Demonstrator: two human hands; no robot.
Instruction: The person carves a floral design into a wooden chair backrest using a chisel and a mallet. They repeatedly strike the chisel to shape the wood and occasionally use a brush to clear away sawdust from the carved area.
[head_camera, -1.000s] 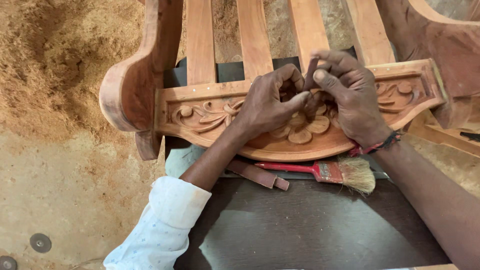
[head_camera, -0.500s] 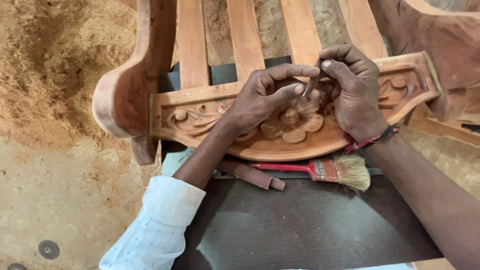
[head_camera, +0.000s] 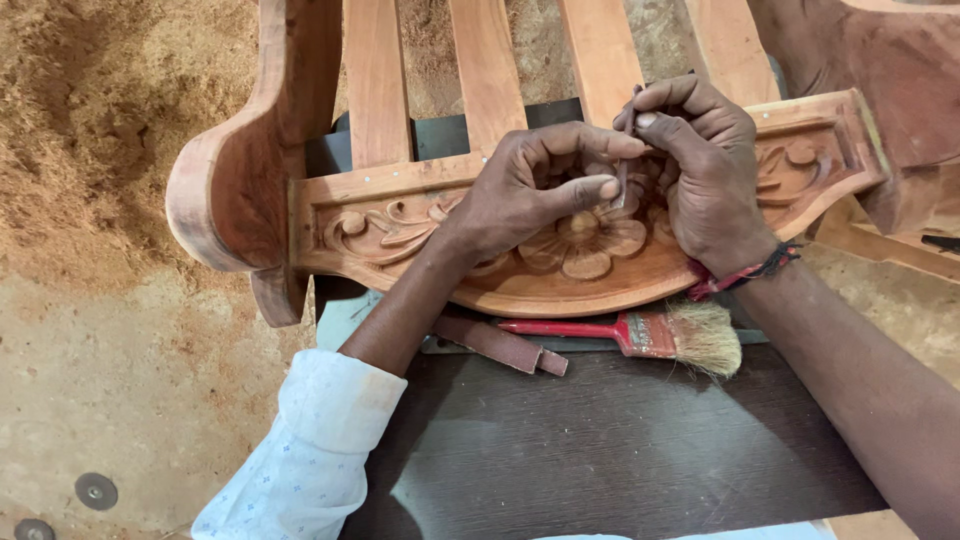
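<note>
We're working the carved flower (head_camera: 585, 240) at the centre of the wooden rail (head_camera: 400, 215). Right hand (head_camera: 705, 175) is pinching a thin tool (head_camera: 622, 178) (probably a small chisel or file, mostly hidden), tip just right of the flower. Left hand (head_camera: 530, 190) is bracing it, thumb and forefinger pressed against the shaft. Next stroke needs steady, shallow pressure along the petal edge.

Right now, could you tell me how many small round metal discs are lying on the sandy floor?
2: one disc lies at lower left, the other disc sits at the bottom edge, partly cut off. More may lie out of view.
</note>
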